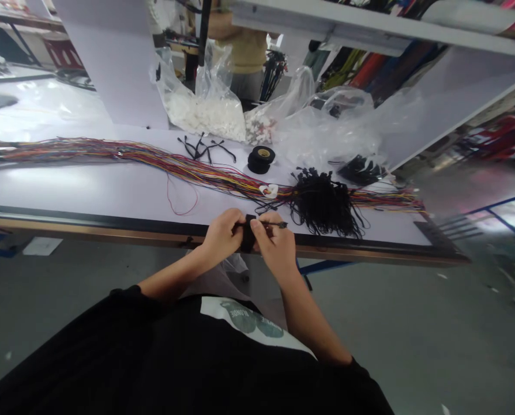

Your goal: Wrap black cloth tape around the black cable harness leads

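Close to the table's front edge, my left hand (223, 235) and my right hand (277, 242) are drawn together, fingers pinched. Between them is a black piece that looks like a roll of tape (248, 233), partly covered by my fingers. A short black cable (283, 225) runs through my right hand, its end sticking out to the right. The left fingertips grip at the black tape; the exact hold is hidden. Just beyond, to the right, lies a thick pile of short black cables (324, 202). A black tape roll (260, 159) rests on the table behind my hands.
A long bundle of coloured wires (175, 164) stretches across the white table (67, 187), with a white tie (269, 191) around it. Several loose black cables (205, 148) lie behind. Clear bags of white connectors (200, 115) stand at the back, under a shelf (369, 29). A person (246, 57) is beyond.
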`<state>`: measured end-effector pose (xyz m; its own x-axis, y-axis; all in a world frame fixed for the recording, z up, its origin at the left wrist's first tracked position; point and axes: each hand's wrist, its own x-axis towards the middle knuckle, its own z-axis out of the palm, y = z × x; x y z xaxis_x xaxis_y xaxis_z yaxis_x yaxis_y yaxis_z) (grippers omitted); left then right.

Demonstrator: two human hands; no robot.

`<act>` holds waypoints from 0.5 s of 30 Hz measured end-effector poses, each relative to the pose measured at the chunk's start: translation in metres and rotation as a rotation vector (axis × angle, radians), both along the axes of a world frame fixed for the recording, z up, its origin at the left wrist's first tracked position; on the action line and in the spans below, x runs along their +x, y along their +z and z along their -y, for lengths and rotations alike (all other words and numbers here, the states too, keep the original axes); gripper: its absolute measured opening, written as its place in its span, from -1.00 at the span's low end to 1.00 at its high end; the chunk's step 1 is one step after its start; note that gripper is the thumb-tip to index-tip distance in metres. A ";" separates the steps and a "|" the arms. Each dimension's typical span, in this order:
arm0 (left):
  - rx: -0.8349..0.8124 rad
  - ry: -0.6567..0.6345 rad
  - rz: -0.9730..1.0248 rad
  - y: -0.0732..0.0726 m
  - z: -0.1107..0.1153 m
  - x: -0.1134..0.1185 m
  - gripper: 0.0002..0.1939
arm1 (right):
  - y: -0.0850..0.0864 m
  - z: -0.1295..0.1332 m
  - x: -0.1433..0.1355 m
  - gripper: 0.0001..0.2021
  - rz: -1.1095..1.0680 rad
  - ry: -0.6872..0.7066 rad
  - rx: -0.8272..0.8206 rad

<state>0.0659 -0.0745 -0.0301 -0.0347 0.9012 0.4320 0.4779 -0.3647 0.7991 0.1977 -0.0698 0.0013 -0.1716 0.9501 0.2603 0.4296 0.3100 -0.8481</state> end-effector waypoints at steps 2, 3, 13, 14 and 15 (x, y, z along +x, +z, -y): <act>0.019 0.055 -0.114 -0.001 0.002 0.003 -0.84 | 0.000 -0.005 0.002 -0.82 0.012 0.033 -0.055; 0.008 0.077 -0.170 -0.002 0.004 0.004 -0.83 | -0.001 -0.007 0.002 -0.82 0.025 0.052 -0.069; -0.663 -0.410 0.812 0.000 -0.003 -0.022 -0.66 | -0.017 -0.003 0.005 -0.84 0.016 0.168 0.206; -0.692 -0.473 0.883 0.000 -0.005 -0.024 -0.62 | -0.016 -0.002 0.005 -0.84 0.025 0.205 0.268; -0.705 -0.522 0.922 0.000 -0.007 -0.024 -0.59 | -0.015 -0.001 0.005 -0.85 0.028 0.249 0.308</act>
<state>0.0416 -0.0672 -0.0297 0.3608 0.9222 -0.1391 -0.4279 0.2963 0.8539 0.2029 -0.0684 -0.0137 -0.3977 0.7570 0.5185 0.3309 0.6454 -0.6884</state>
